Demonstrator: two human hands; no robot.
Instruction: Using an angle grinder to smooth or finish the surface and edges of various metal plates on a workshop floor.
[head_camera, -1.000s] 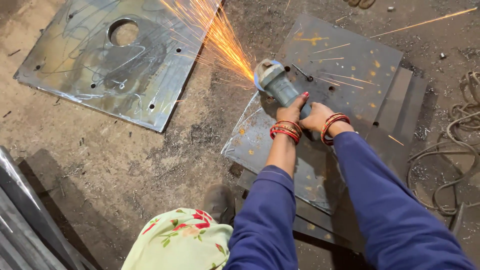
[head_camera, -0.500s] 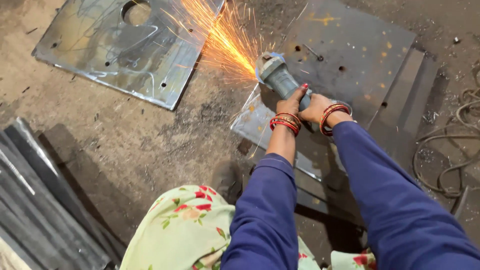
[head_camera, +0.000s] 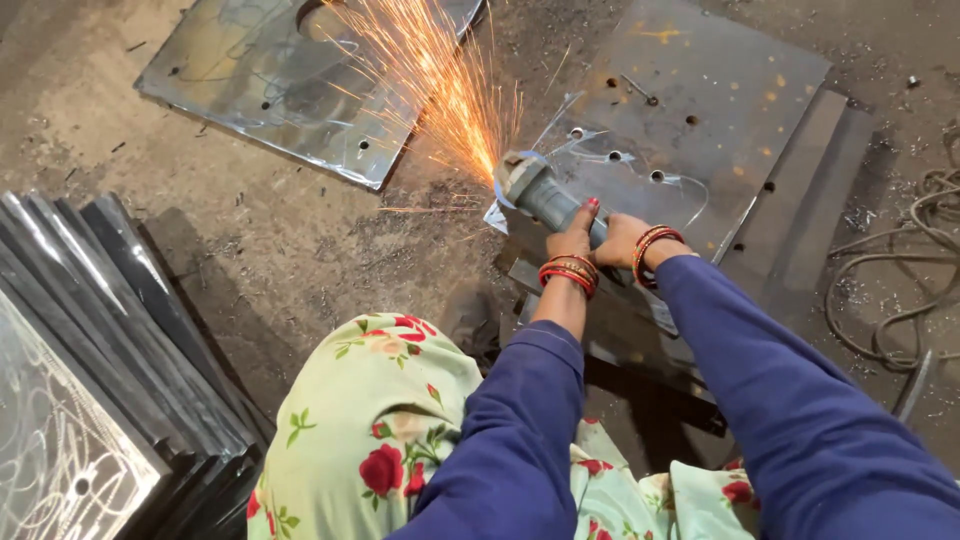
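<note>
An angle grinder (head_camera: 535, 190) is gripped by the left hand (head_camera: 572, 238) and right hand (head_camera: 622, 237), with sparks (head_camera: 440, 90) thrown from a steel plate (head_camera: 690, 110).

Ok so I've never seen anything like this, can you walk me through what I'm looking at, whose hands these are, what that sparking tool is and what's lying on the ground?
The picture comes from a camera worn on a person's head, looking down, so the blue sleeves and both hands are that person's own. The left hand and right hand, each with red bangles at the wrist, grip the grey body of an angle grinder, a handheld power tool with a spinning disc. The disc meets the edge of a steel plate with drilled holes, and that throws the orange sparks up and to the left. The plate rests on other flat metal pieces on a dirt floor. A second, shinier plate with a round hole lies further left. A stack of dark metal sheets sits at the lower left, and cables coil at the right.
</note>
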